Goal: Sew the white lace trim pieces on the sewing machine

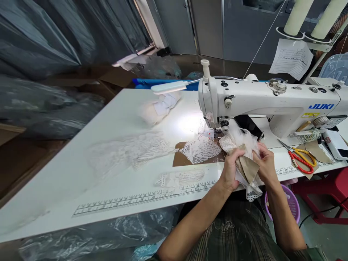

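My left hand and my right hand are both closed on a bundle of white lace with a tan paper piece, held over the table's front edge just in front of the white sewing machine. The lace hangs down below my hands. A second lace piece lies on brown card beside the presser foot, under the machine's lamp.
More lace pieces lie spread on the white table. Red and yellow scissors rest at the right. A purple basket and red stool stand below. Two thread cones rise behind. Plastic-wrapped bundles fill the left.
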A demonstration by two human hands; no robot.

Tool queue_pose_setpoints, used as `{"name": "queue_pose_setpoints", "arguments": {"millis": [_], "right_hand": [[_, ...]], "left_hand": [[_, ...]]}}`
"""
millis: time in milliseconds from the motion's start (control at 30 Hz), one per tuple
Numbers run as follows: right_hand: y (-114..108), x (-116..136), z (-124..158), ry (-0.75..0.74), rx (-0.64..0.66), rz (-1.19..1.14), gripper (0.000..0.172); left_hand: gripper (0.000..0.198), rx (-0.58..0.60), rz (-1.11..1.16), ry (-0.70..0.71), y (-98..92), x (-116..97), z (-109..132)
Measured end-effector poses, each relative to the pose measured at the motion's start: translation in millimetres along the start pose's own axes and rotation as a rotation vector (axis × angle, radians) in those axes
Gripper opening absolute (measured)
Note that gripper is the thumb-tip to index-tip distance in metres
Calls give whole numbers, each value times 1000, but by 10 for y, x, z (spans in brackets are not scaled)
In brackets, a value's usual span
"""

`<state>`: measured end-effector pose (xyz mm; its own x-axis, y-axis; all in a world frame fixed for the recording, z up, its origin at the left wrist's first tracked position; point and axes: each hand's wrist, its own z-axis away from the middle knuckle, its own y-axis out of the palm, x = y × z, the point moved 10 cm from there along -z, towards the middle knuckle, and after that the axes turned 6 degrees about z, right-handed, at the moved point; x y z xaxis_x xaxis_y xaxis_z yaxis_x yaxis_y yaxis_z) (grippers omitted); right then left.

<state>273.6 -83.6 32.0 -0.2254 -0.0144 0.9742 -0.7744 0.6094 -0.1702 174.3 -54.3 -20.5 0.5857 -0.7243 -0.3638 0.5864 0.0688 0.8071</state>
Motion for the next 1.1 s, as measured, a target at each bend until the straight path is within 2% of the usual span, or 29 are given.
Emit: {"name": "queue_pose_setpoints", "arguments": {"millis": [100, 200, 333, 500, 633, 767, 867, 967, 1100], "right_hand": [[189, -81, 117, 192, 209, -211, 36], [213, -45, 181, 242, 270, -271, 52], [227, -78, 180, 300, 296, -236, 40], [388, -154, 234, 488, 445, -447, 38], [429, -65, 266, 462, 492, -470, 37], [485, 33, 252, 384, 552, -418, 36], [548, -12, 221, 401, 613, -382, 43], [559, -147, 172, 465, 597, -315, 50], [438, -249, 113, 496, 429, -281, 56]], "left_hand": [[31, 8, -41, 71, 36, -65, 28], [34, 28, -92, 87, 83, -58, 58], [26, 72, -138, 111, 115, -48, 87], [35, 180, -135, 64, 135, 4, 81], [48, 296, -141, 88, 202, 4, 93], [56, 301, -208, 249, 200, -108, 134], [57, 312, -252, 306, 220, -145, 170], [55, 301, -232, 282, 245, -150, 162], [48, 188, -137, 302, 218, -272, 113]]}}
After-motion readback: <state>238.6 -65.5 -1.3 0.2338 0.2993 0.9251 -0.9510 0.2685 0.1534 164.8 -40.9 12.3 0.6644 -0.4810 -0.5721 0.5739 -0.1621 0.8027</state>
